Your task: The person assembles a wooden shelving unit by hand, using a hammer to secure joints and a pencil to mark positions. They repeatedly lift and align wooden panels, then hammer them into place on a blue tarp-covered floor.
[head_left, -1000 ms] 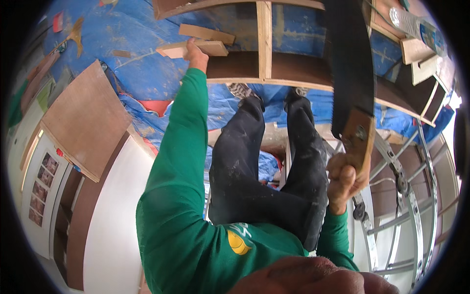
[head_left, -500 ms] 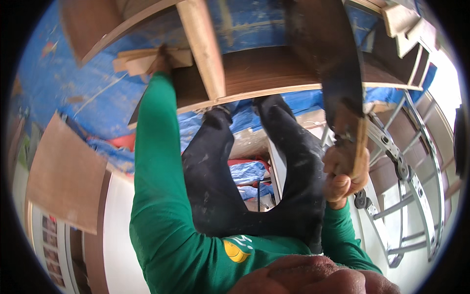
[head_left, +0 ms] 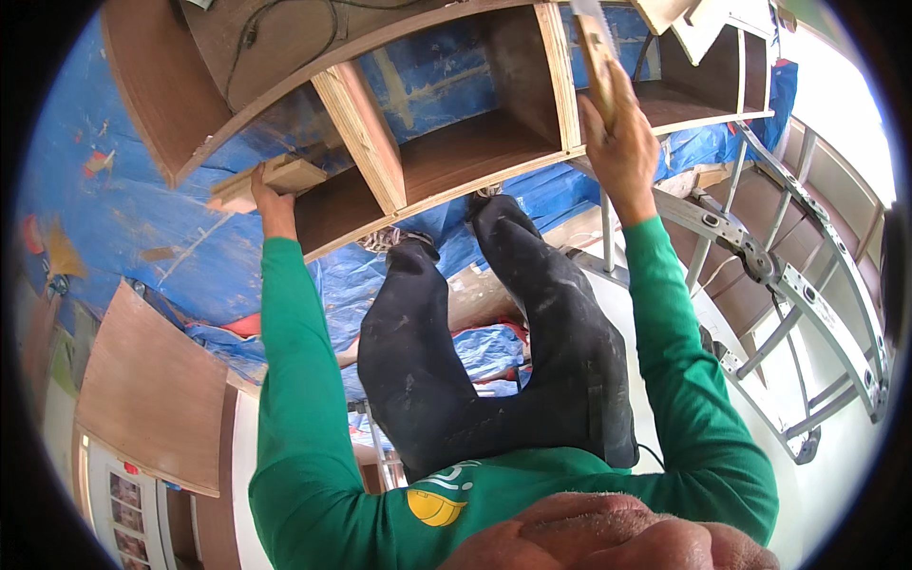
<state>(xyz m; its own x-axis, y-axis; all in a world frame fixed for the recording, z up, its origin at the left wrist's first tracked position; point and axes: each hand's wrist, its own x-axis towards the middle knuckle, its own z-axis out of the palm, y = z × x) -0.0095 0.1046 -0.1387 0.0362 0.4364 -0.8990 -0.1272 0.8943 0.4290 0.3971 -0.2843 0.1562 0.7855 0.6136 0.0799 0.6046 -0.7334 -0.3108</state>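
Note:
At the left end of a long wooden cabinet frame (head_left: 484, 176), my left hand (head_left: 274, 201) is closed around some short, pale wood pieces (head_left: 296, 176). They rest at or just above the frame's edge; I cannot tell which. My right hand (head_left: 622, 152), reaching far forward, grips the wooden handle of a handsaw (head_left: 597, 62). Its blade points away from me, and most of it lies beyond the top of the view. An upright plywood divider (head_left: 560, 81) of the frame stands just left of the saw.
A folding metal ladder (head_left: 760, 261) stands on the right. Blue tarpaulin (head_left: 171, 123) spreads behind and under the frame. A brown panel (head_left: 152, 389) leans at the left. On the board at the top lies a dark cable (head_left: 252, 33). Pale wood pieces (head_left: 698, 33) sit at the far right.
My right hand has carried the saw up and away from me, from beside my right leg to the frame. My left hand still holds the wood pieces, now slightly nearer me.

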